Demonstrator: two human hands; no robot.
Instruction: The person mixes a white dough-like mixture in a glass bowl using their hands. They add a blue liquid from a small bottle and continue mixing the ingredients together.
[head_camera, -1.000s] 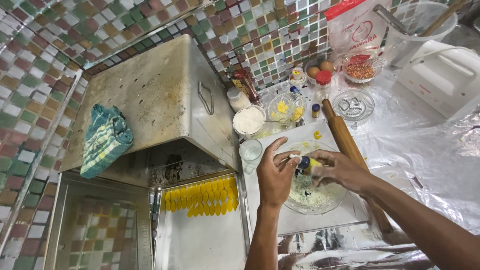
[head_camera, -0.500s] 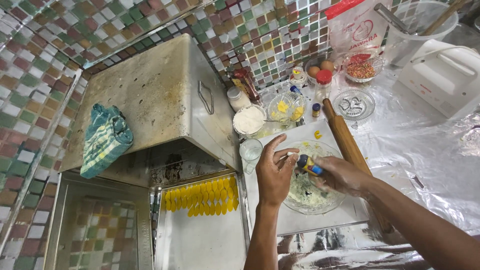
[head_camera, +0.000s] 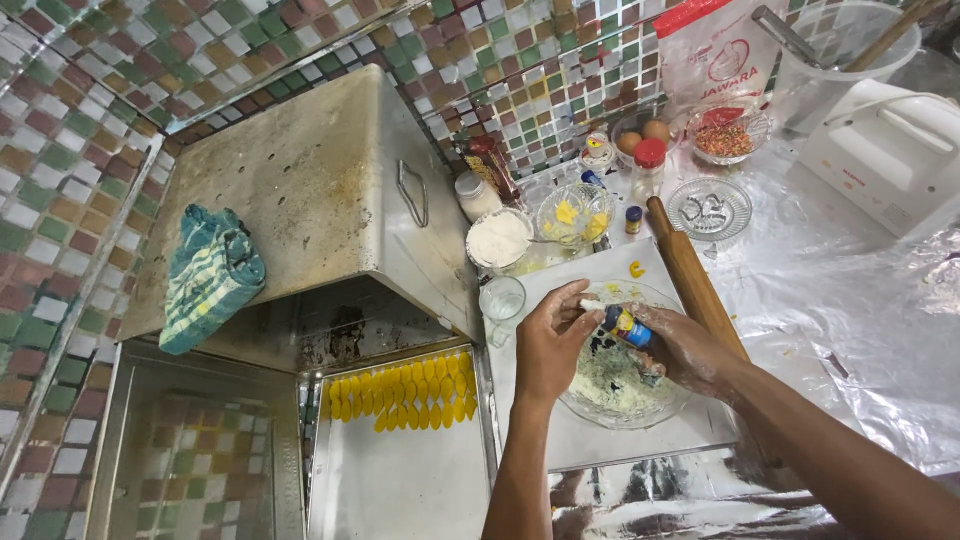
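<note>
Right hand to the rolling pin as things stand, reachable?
Probably yes. The right hand lies just beside the rolling pin, nothing between, but it holds a small bottle, so it isn't free to grip.

Glass bowl (head_camera: 662, 405) – glossy; wooden rolling pin (head_camera: 692, 277)

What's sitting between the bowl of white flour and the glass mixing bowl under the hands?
In the head view, a small empty clear glass stands between the flour bowl and the mixing bowl, at the corner of the white board.

Both forearms were bare, no sleeves in view. Left hand (head_camera: 548, 345) and right hand (head_camera: 690, 345) wore no gloves, rings or watch. Right-hand fingers had pale dough smeared on them.
</note>
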